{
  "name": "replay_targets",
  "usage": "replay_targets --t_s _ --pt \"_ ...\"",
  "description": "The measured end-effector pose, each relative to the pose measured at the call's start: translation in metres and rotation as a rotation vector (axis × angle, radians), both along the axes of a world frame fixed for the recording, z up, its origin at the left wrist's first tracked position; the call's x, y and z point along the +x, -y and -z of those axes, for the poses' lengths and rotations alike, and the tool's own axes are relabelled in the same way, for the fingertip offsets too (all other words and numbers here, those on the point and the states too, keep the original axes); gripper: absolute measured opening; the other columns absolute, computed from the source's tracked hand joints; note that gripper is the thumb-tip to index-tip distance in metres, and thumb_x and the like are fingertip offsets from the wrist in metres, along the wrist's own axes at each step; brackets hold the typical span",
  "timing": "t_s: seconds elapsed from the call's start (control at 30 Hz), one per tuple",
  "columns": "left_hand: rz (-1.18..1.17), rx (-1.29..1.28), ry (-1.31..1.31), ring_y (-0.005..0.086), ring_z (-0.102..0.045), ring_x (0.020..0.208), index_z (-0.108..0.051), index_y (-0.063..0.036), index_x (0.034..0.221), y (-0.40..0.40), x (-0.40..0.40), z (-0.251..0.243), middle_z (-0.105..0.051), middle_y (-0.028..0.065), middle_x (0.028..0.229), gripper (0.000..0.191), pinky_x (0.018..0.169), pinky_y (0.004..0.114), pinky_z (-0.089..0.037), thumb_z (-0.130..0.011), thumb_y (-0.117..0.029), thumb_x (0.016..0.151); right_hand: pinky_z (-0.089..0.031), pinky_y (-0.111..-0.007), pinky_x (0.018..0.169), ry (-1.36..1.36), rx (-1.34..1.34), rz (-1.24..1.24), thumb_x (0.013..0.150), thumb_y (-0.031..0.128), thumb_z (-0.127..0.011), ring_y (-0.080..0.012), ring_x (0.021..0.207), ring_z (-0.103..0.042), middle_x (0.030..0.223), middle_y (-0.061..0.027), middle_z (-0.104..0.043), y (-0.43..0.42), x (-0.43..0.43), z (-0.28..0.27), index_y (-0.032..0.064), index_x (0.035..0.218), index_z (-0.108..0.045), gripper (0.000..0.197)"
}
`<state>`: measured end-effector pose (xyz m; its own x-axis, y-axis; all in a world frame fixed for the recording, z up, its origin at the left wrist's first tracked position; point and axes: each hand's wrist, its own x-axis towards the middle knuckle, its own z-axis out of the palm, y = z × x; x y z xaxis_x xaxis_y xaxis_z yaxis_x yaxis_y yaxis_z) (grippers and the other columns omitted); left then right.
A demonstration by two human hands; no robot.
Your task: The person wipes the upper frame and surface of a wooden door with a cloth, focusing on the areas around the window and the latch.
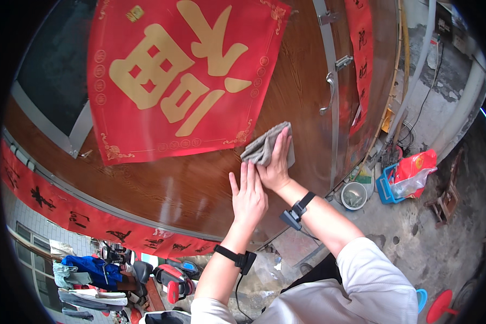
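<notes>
My right hand (276, 168) holds a folded grey cloth (267, 143) against a brown wood-grain door (303, 133), fingers stretched over its right part. Just left of it, my left hand (250, 200) is held with fingers apart. Its fingertips come up to the cloth's lower edge; whether they press on the door I cannot tell. A large red paper (174, 81) with gold characters is stuck on the door above the hands, and its lower right corner lies close to the cloth. Black straps with small devices are around both wrists.
A metal door handle (328, 94) and a bolt (343, 62) are to the right. A white bucket (353, 195), a blue basket (384, 184) and a small wooden stool (445, 202) stand on the concrete floor. Red banners (101, 229) edge the door. Hanging laundry (91, 271) and a red scooter (173, 279) appear lower left.
</notes>
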<state>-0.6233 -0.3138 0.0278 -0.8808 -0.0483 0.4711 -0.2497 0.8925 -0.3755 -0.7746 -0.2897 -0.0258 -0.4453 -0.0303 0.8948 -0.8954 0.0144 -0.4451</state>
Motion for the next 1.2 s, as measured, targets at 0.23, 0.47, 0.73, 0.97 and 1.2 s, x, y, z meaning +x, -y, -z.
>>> replay_targets --t_s 0.23,0.47,0.73,0.97,1.2 --pt "0.023 -0.048 -0.110 0.0462 -0.022 0.160 -0.047 0.0166 0.148 0.017 -0.025 -0.019 -0.037 0.0344 0.162 0.074 0.129 0.065 -0.009 -0.061 -0.022 0.087 -0.010 -0.069 0.127 -0.139 0.036 0.073 0.087 0.050 -0.078 -0.0537 0.159 -0.016 0.170 -0.0322 -0.023 -0.007 -0.034 -0.066 -0.0010 0.164 -0.030 0.104" --pt "-0.046 -0.087 0.005 0.0403 -0.031 0.158 -0.059 0.0055 0.145 0.010 -0.053 0.038 -0.047 0.0235 0.161 0.063 0.129 0.065 -0.006 -0.055 -0.026 0.091 -0.004 -0.068 0.128 0.015 0.027 0.194 0.092 0.067 -0.060 -0.0522 0.161 -0.012 0.173 -0.0300 -0.017 -0.013 -0.057 -0.002 0.0051 0.168 -0.026 0.104" --pt "0.069 -0.146 0.460 0.0357 -0.026 0.161 -0.046 0.0053 0.157 -0.011 -0.063 0.133 -0.039 0.0183 0.168 0.066 0.131 0.055 -0.015 -0.048 -0.024 0.097 -0.007 -0.065 0.129 0.497 0.180 0.247 0.099 0.056 -0.057 -0.0499 0.162 -0.005 0.175 -0.0292 -0.005 -0.023 -0.038 0.198 0.0027 0.170 -0.008 0.102" --pt "0.037 -0.144 0.554 0.0316 -0.020 0.163 -0.037 0.0033 0.162 -0.013 -0.041 0.126 -0.031 0.0158 0.173 0.070 0.132 0.056 -0.011 -0.047 -0.025 0.099 -0.014 -0.067 0.126 1.064 0.478 0.067 0.101 0.039 -0.058 -0.0497 0.161 -0.002 0.179 -0.0185 0.007 -0.026 0.016 0.189 0.0072 0.171 -0.003 0.094" --pt "-0.027 -0.176 0.321 0.0440 -0.014 0.163 -0.028 0.0137 0.161 0.015 -0.001 0.071 -0.024 0.0297 0.171 0.086 0.130 0.063 -0.007 -0.057 -0.025 0.090 -0.009 -0.071 0.123 0.599 0.266 -0.003 0.095 0.037 -0.068 -0.0564 0.159 0.004 0.177 -0.0235 0.003 -0.016 0.027 0.066 0.0066 0.170 -0.017 0.095"
